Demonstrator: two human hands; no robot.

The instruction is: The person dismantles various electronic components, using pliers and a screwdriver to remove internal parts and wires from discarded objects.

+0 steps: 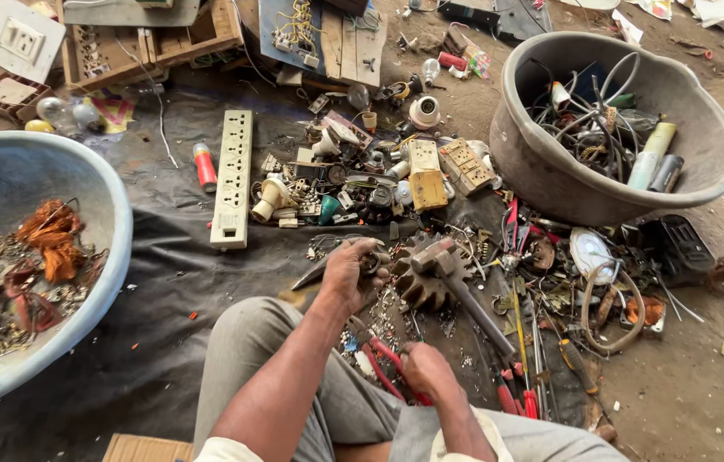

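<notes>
My left hand (347, 274) is closed on a small dark metal part, held just above the black sheet (165, 282) beside a toothed metal gear (422, 278). A hammer (456, 282) lies across that gear. My right hand (424, 370), near my knee, grips red-handled pliers (383, 359) whose jaws point up toward the left hand. Small metal bits are scattered on the sheet between both hands.
A blue basin (114, 214) with copper wire and scrap sits at left. A grey tub (550, 171) of cables and tubes stands at upper right. A white power strip (232, 175), sockets, bulbs and a red tube lie ahead. Screwdrivers (580, 368) and a hose loop lie right.
</notes>
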